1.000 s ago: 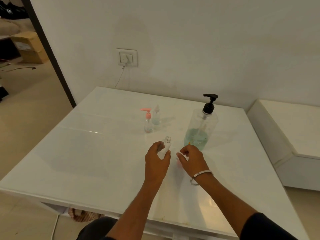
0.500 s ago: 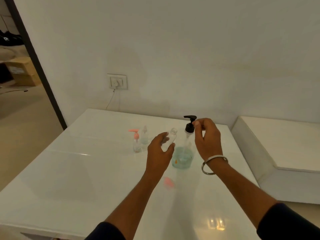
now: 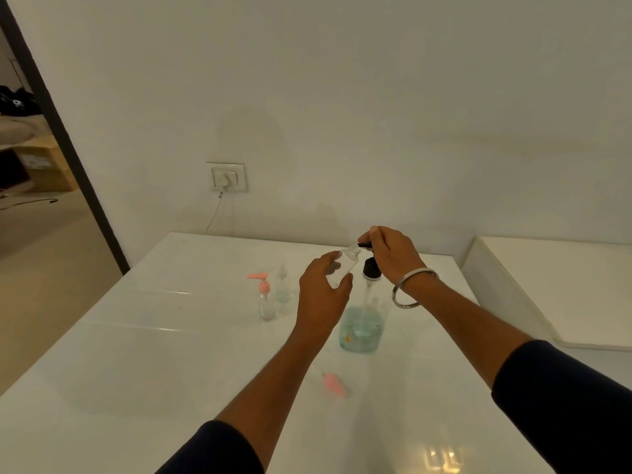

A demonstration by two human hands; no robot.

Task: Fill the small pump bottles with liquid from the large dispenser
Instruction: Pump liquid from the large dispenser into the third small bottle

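Just above the middle of the frame, a small clear bottle (image 3: 343, 268) with no cap on is tilted, its threaded neck brought up to the black spout of the large dispenser (image 3: 362, 323); the left hand (image 3: 323, 295) grasps it round the body. The right hand (image 3: 393, 254), wearing a metal bangle (image 3: 410, 289), rests its curled fingers on the black pump head and appears to grip it. This looks like the start of a fill: mouth lined up, press about to come. The next move would call for a steady push down while the narrow mouth stays under the nozzle, or the liquid may spill onto the table (image 3: 136, 354). The dispenser is a tall, squarish, transparent plastic body, about a third full of pale blue-green liquid. Left of it stand a capped bottle with a pink pump (image 3: 265, 299) and another clear bottle (image 3: 283, 285); a loose pink pump (image 3: 333, 384) lies lower down on the glossy white top.
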